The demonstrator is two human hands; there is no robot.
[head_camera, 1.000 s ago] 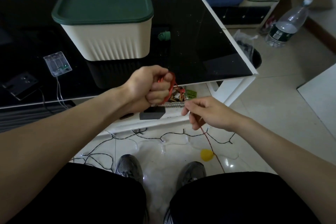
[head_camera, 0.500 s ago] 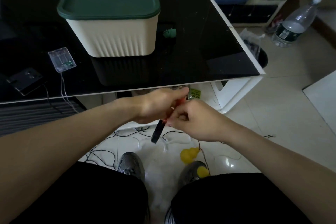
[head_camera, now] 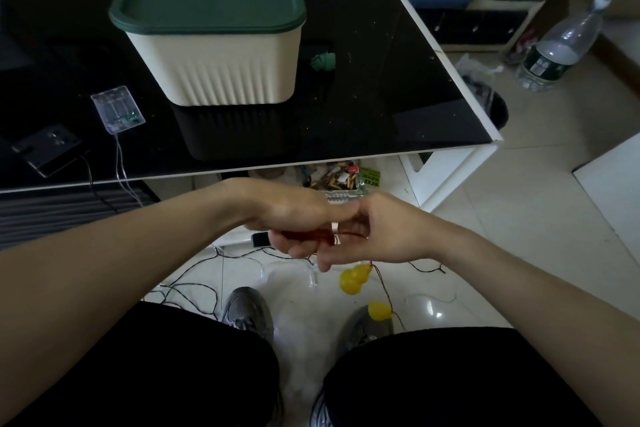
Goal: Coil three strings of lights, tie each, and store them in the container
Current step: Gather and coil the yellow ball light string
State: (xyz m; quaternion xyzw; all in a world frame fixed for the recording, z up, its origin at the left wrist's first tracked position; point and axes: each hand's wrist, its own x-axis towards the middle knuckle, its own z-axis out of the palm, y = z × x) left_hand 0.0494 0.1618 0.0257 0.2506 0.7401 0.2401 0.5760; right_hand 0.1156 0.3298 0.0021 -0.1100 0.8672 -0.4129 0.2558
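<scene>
Left hand (head_camera: 294, 218) grips red light-string coil (head_camera: 304, 236) below table edge; right hand (head_camera: 377, 229) pinches its wire beside. Lidded container (head_camera: 221, 76) on black table (head_camera: 381, 104). Bottle (head_camera: 554, 48) label, green packet (head_camera: 369, 177) print unreadable.

- One head-worn wide-angle view, looking forward and down, close over both forearms.
- Black table (head_camera: 381, 107) fills the upper frame; floor (head_camera: 519, 225) lower right.

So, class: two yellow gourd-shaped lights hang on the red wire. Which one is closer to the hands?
The upper yellow gourd light, just below the right hand; the other gourd light hangs lower, by the shoe.
</scene>
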